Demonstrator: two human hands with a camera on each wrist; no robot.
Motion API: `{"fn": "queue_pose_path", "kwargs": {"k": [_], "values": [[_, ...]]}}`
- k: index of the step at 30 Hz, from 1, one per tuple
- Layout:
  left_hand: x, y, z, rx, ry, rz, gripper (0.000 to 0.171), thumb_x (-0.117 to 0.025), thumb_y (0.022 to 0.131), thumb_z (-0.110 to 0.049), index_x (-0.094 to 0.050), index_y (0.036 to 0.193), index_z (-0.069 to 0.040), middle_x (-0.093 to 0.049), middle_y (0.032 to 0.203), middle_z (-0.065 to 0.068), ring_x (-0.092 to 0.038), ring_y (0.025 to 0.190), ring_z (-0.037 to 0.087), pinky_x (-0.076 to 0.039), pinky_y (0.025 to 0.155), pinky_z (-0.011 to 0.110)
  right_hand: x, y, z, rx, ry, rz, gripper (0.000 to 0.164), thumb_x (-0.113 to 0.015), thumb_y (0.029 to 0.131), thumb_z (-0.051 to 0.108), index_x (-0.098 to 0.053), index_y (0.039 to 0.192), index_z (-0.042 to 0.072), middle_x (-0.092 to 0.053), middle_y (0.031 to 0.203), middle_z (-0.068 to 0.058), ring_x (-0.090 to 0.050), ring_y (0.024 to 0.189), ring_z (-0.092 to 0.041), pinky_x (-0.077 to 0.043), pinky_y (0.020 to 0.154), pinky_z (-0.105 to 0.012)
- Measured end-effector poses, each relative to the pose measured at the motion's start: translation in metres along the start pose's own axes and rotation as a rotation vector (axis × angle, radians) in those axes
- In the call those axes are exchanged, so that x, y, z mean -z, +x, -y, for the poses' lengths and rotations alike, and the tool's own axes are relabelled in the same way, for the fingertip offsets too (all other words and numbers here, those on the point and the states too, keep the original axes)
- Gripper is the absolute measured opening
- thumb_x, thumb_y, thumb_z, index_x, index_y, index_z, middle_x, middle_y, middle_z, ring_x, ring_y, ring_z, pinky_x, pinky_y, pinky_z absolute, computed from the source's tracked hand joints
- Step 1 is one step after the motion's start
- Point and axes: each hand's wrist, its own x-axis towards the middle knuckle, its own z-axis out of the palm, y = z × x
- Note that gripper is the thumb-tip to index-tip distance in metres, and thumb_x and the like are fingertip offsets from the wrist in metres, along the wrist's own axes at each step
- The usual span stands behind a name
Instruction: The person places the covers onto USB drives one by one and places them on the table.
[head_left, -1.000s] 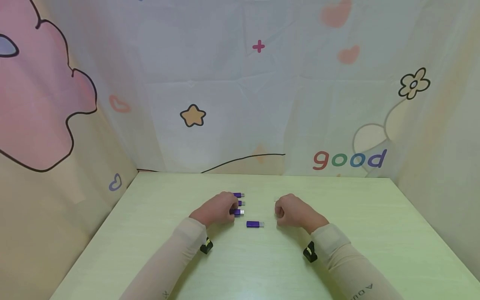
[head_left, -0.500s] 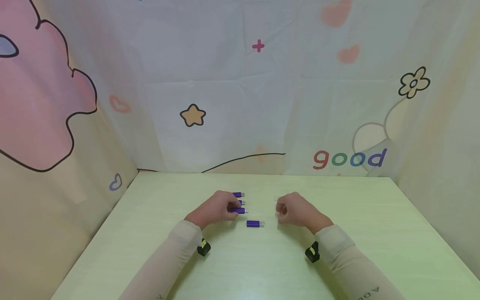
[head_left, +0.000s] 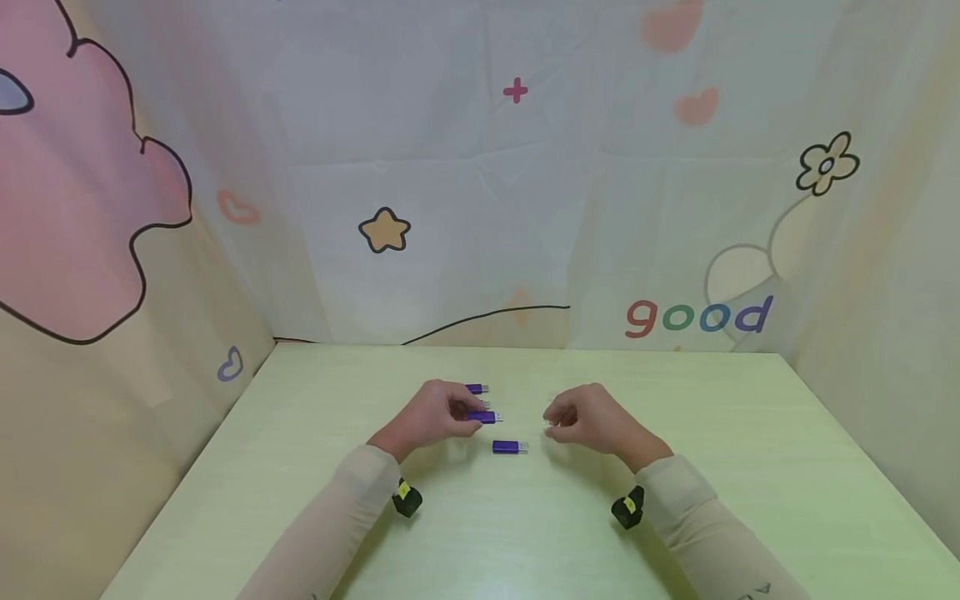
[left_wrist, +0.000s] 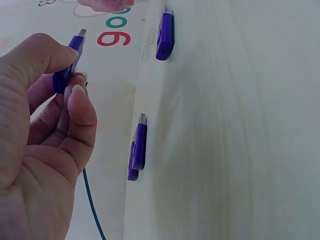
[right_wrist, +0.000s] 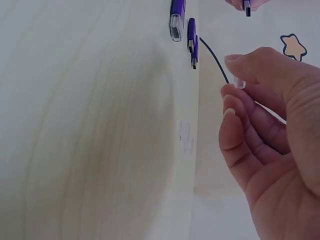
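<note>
My left hand (head_left: 431, 417) pinches a purple USB stick (left_wrist: 69, 67) between thumb and fingers, its bare metal plug towards the right. Across from it, my right hand (head_left: 594, 419) pinches a small clear cap (right_wrist: 240, 83), partly covered by the fingers. In the head view a purple USB stick with a clear cap on it (head_left: 506, 447) lies on the table between and nearer than the hands. Two more sticks lie beyond the left hand: one uncapped stick (left_wrist: 140, 147) and another (left_wrist: 132, 172) partly hidden behind it in the left wrist view.
Two clear caps lie on the pale wooden table (head_left: 480, 525) by the right hand, a nearer cap (right_wrist: 184, 131) and a farther cap (right_wrist: 189, 145). A printed curtain (head_left: 465, 192) hangs along the table's back edge. Each wrist wears a small black camera.
My left hand has lifted one stick from the row and brought it slightly rightwards and away. The right hand's fingers have loosened from a tighter curl, and the clear cap now shows between them.
</note>
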Motion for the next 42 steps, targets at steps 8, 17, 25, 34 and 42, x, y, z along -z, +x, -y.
{"fn": "queue_pose_path", "kwargs": {"k": [8, 17, 25, 34, 42], "values": [[-0.002, -0.002, -0.004, -0.022, -0.102, -0.009, 0.019, -0.078, 0.075, -0.014, -0.075, 0.093, -0.02, -0.069, 0.092, -0.004, -0.061, 0.076, 0.013, -0.054, 0.069, 0.025, 0.002, -0.001, 0.005, -0.039, 0.162, -0.031, 0.021, -0.079, 0.075, 0.032, -0.074, 0.091, 0.018, -0.069, 0.08, 0.01, -0.062, 0.072, -0.012, -0.054, 0.065, -0.026], [-0.002, -0.002, -0.009, 0.001, -0.129, 0.012, 0.019, -0.078, 0.076, -0.014, -0.075, 0.092, -0.023, -0.068, 0.092, -0.004, -0.064, 0.078, 0.015, -0.055, 0.068, 0.027, 0.0, -0.001, 0.009, 0.012, 0.252, -0.048, 0.024, -0.077, 0.075, 0.039, -0.075, 0.093, 0.024, -0.07, 0.086, 0.01, -0.062, 0.074, -0.017, -0.054, 0.064, -0.028], [-0.003, -0.001, -0.012, -0.026, -0.118, 0.018, 0.017, -0.08, 0.075, -0.021, -0.075, 0.09, -0.026, -0.068, 0.09, -0.005, -0.061, 0.076, 0.016, -0.054, 0.069, 0.027, -0.003, 0.0, 0.012, 0.056, 0.29, -0.051, 0.016, -0.077, 0.076, 0.036, -0.073, 0.091, 0.03, -0.069, 0.085, 0.009, -0.063, 0.074, -0.016, -0.055, 0.065, -0.028], [-0.008, 0.002, -0.016, -0.037, -0.127, 0.043, 0.018, -0.078, 0.077, -0.014, -0.075, 0.094, -0.018, -0.067, 0.09, 0.0, -0.062, 0.073, 0.015, -0.054, 0.068, 0.026, 0.002, -0.004, 0.034, 0.067, 0.316, -0.028, 0.015, -0.075, 0.08, 0.018, -0.073, 0.095, 0.018, -0.07, 0.088, -0.001, -0.063, 0.075, -0.022, -0.055, 0.065, -0.028], [-0.002, -0.009, -0.046, -0.056, -0.123, 0.051, 0.017, -0.075, 0.078, -0.006, -0.075, 0.095, -0.008, -0.067, 0.088, 0.002, -0.06, 0.071, 0.014, -0.054, 0.067, 0.025, 0.006, -0.008, 0.044, 0.116, 0.352, -0.015, 0.019, -0.074, 0.081, 0.015, -0.073, 0.097, 0.004, -0.07, 0.088, -0.006, -0.062, 0.071, -0.021, -0.053, 0.062, -0.026]]}}
